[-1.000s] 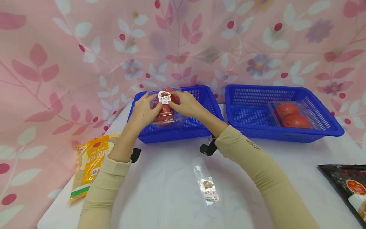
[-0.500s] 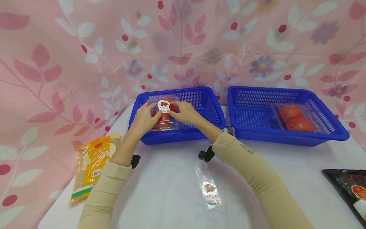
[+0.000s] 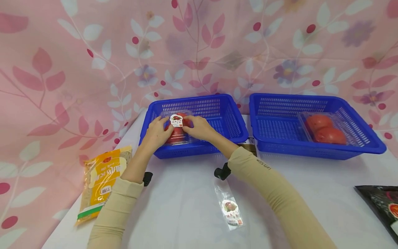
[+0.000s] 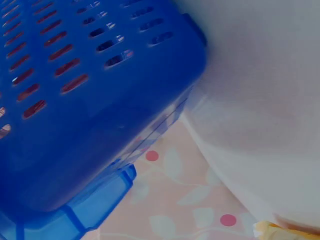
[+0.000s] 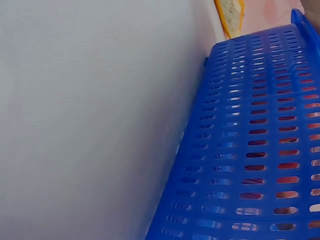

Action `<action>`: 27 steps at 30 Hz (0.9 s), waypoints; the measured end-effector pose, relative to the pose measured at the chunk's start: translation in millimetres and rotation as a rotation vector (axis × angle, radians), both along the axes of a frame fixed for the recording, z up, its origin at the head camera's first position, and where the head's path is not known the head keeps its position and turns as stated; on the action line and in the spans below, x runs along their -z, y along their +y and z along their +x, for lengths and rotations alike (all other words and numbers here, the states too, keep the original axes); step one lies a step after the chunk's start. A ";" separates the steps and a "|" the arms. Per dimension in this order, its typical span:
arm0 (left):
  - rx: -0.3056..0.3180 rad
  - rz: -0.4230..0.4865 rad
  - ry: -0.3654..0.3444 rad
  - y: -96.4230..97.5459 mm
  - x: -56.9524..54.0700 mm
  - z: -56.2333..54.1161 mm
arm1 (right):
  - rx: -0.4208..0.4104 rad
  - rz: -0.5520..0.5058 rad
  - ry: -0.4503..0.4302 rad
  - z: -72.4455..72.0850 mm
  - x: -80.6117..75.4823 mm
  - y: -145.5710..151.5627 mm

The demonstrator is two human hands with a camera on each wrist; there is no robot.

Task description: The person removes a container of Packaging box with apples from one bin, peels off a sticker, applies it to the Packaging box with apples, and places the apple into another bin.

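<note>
In the head view, a clear plastic box of tomatoes [image 3: 177, 139] sits inside the left blue basket [image 3: 186, 151], at its left end. A white label [image 3: 176, 120] with a tomato picture lies on its lid. My left hand [image 3: 157, 134] holds the box's left side, thumb beside the label. From the right, my right hand [image 3: 199, 128] holds the opposite side, its thumb near the label's other edge. Fingertips beyond the box edges are partly hidden. Only the slotted wall of the blue basket [image 4: 115, 95] fills the left wrist view, and likewise the basket wall [image 5: 250, 145] in the right.
A second blue basket [image 3: 298, 148] with another box of tomatoes [image 3: 329, 135] stands to the right. On the white table [image 3: 180, 211] lie a clear strip with a tomato label [image 3: 231, 211], a yellow food bag [image 3: 101, 178] at left and a black packet [image 3: 380, 204] at right.
Both hands have lowered the box of tomatoes deeper into the left basket. The view has shifted slightly; the other things stay in place.
</note>
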State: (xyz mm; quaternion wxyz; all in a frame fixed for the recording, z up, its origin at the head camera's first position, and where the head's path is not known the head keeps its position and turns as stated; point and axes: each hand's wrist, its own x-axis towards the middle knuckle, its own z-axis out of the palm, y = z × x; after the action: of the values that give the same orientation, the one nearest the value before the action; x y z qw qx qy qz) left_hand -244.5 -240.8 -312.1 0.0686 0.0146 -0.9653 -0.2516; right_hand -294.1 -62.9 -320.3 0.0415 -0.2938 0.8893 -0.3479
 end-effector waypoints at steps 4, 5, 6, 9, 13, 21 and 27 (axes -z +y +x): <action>0.030 -0.019 -0.027 -1.6 4.3 -0.9 | -0.021 0.025 -0.024 -0.5 4.9 -0.4; 0.036 -0.025 -0.038 -2.2 5.5 -0.7 | -0.029 0.032 -0.034 -0.1 6.2 -0.5; 0.043 -0.030 -0.051 -2.6 6.5 -0.4 | -0.038 0.041 -0.045 0.2 7.5 -0.7; 0.055 -0.038 -0.076 -4.6 7.9 -1.3 | -0.054 0.063 -0.074 0.5 8.7 -1.6; 0.060 -0.031 -0.084 -7.0 7.6 -4.7 | -0.077 0.091 -0.102 -1.4 8.3 -2.9; 0.041 -0.032 -0.153 -8.2 9.1 -5.9 | -0.118 0.112 -0.135 -6.5 12.6 -4.6; 0.043 -0.076 -0.171 -8.6 8.2 -7.0 | -0.150 0.159 -0.118 -11.5 13.4 -5.7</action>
State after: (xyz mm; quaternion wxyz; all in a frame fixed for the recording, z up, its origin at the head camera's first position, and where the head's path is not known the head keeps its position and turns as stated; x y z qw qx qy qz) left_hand -251.6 -249.4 -320.3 -0.0189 0.0127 -0.9765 -0.2142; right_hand -305.6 -68.6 -333.7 0.1430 -0.3341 0.8857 -0.2889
